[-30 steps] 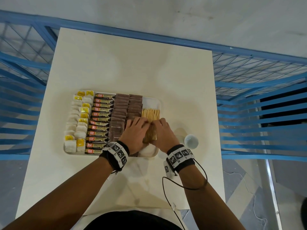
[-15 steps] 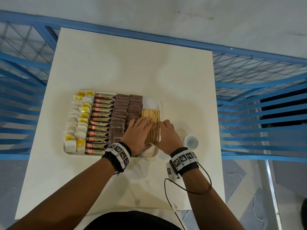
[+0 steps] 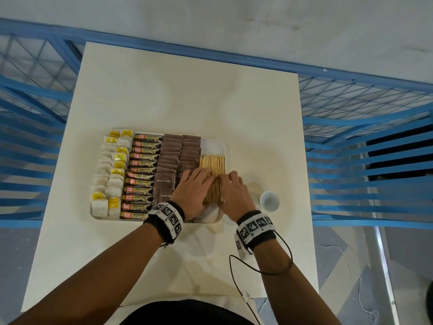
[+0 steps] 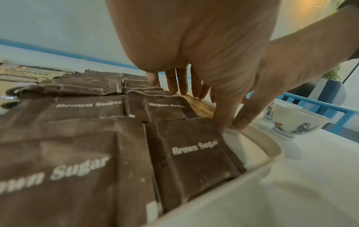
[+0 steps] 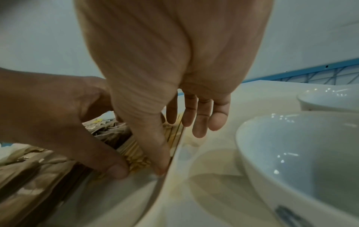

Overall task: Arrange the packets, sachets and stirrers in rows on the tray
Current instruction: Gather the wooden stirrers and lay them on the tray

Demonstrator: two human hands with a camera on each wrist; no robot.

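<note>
A white tray [image 3: 212,144] holds rows: white and yellow packets [image 3: 112,174] at the left, granules sachets [image 3: 143,170], two columns of brown sugar packets [image 3: 173,156], and wooden stirrers [image 3: 214,163] along the right side. My left hand [image 3: 194,191] lies with straight fingers on the stirrers' left side. My right hand [image 3: 234,191] lies the same way on their right side, against the tray's rim [image 5: 170,161]. In the right wrist view both thumbs press the near ends of the stirrers [image 5: 136,159] between them. Neither hand lifts anything.
A small white cup [image 3: 269,201] with blue figures stands on the table just right of the tray, close to my right wrist. The white table [image 3: 187,95] is ringed by blue railings [image 3: 363,160]. The tray's near right corner [image 4: 272,153] is bare.
Both hands have slid a little back toward me along the stirrers. The stirrers now lie in a flatter, more even row.
</note>
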